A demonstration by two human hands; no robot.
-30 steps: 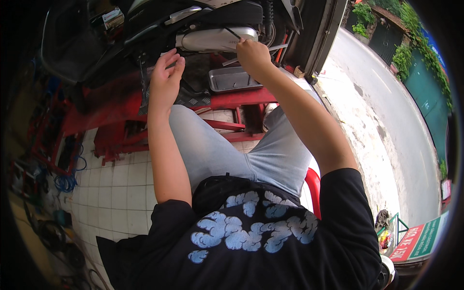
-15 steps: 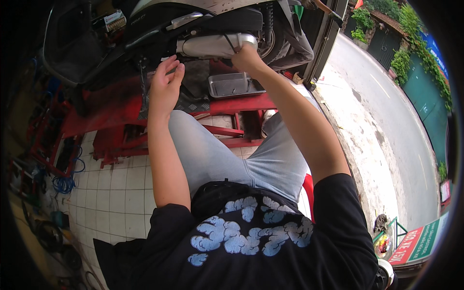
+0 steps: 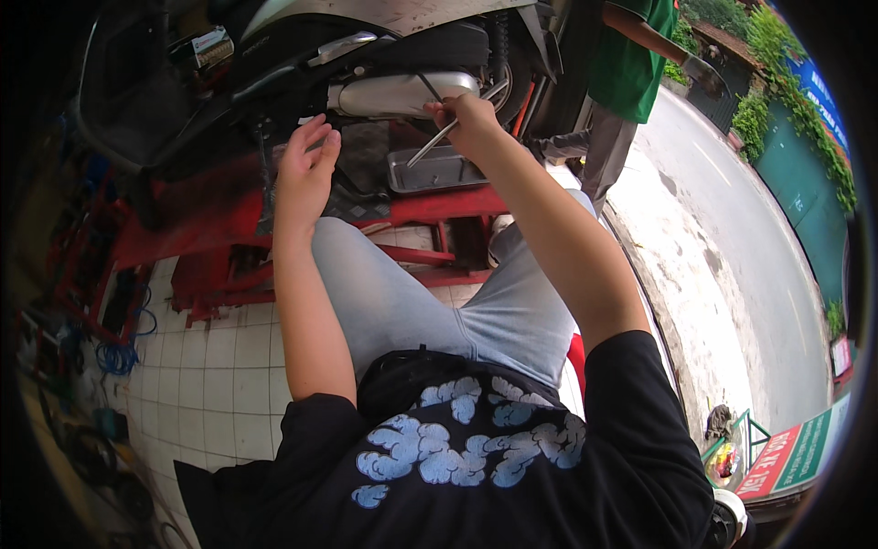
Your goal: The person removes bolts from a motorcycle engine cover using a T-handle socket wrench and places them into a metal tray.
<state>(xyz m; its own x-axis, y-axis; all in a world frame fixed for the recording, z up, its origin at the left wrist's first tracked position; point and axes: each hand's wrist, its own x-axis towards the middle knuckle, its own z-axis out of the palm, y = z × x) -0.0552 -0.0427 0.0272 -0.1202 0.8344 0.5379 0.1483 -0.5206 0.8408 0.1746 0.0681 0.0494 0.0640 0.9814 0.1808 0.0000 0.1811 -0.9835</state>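
My right hand (image 3: 473, 123) is closed around a T-handle wrench (image 3: 430, 148). Its bright bar sticks out on both sides of my fist, and a dark shaft points up toward the scooter's silver cover (image 3: 380, 95). Whether the shaft's end touches the scooter I cannot tell. My left hand (image 3: 306, 169) is raised in front of the scooter's (image 3: 274, 64) lower body, fingers spread and nothing in them. Beneath the silver cover, a grey metal tray (image 3: 395, 174) with small parts lies on the red lift (image 3: 357, 212).
At the right, a person in a green shirt (image 3: 640, 69) and work gloves stands beside the scooter's rear wheel. A small box (image 3: 212, 46) sits on the scooter's footboard area. Coiled blue hose (image 3: 116, 357) lies on the tiled floor at left. The street runs along the right.
My right hand has shifted slightly down and left, and the wrench's bar now shows tilted across it. A person in green has come into view at right. My left hand hardly moved.
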